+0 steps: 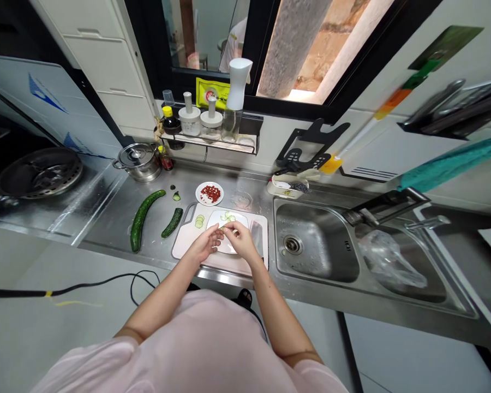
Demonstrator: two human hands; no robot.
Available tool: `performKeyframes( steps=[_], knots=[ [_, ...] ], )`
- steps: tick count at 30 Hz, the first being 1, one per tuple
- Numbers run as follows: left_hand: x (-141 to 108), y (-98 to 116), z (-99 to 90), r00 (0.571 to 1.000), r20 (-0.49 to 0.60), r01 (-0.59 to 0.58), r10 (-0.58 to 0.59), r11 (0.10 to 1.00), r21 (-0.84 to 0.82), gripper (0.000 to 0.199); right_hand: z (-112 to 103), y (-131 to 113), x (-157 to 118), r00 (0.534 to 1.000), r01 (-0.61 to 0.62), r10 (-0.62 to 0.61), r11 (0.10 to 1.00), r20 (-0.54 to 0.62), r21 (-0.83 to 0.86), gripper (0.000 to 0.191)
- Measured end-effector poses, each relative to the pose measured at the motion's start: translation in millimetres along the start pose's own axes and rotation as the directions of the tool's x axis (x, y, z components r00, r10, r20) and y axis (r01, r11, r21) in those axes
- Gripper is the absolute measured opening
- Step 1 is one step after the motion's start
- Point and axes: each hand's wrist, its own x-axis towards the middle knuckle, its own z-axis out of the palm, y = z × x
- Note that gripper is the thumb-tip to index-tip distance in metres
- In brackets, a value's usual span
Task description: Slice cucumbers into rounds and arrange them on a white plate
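The left hand (204,244) and right hand (240,241) are close together, fingertips nearly meeting over a white plastic cutting board (184,245), though I can't tell if they're actually pinching one of the thin pale-green cucumber slices (227,216). Those slices look slippery and could easily skid off the board. I'd also watch what looks like a flat grey steel cleaver blade (256,238) just beside the right hand, since one careless reach could nick a finger, and the long dark-green cucumber (141,220) could roll on the stainless steel counter (106,229).
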Motion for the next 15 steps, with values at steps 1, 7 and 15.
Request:
performKeyframes(
  steps=[1, 7, 15],
  knots=[
    [-1, 1, 0.4, 1.0, -0.009, -0.028, 0.028, 1.0, 0.005, 0.039, 0, 0, 0, 1.0, 0.006, -0.006, 1.0, -0.002, -0.007, 0.016],
    [-8, 12, 1.7, 0.968, -0.002, -0.247, 0.249, 0.958, 0.145, 0.036, 2, -2, 0, 0.999, 0.007, -0.007, 1.0, -0.036, -0.008, 0.016],
    [-5, 19, -2.6, 0.899, -0.038, -0.399, 0.435, 0.854, 0.334, 0.039, 4, -3, -2, 0.997, -0.014, 0.014, 1.0, -0.074, 0.003, 0.015]
  ],
)
